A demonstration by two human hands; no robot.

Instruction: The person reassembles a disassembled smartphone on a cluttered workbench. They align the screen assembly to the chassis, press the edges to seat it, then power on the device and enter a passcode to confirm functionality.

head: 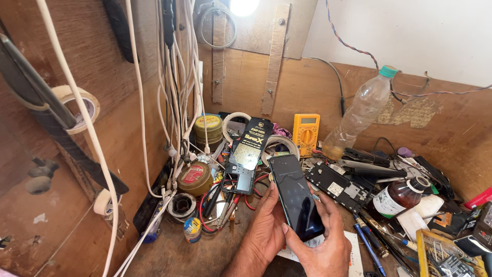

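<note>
A black smartphone (294, 195) with a dark, smudged screen is held up over the cluttered wooden bench, tilted with its top toward the back. My left hand (265, 230) cups its left edge from below, thumb along the side. My right hand (322, 241) grips the lower end, fingers wrapped around the bottom right corner. Under my right hand lies a white paper sheet (353, 251).
Behind the phone: a black flat package (249, 149), yellow multimeter (306, 133), tape rolls (278, 146), round tins (195, 178), an opened phone frame (338, 187). A clear plastic bottle (361, 113) leans on the back wall; a brown bottle (402, 197) and tools lie right. White cables (174, 102) hang left.
</note>
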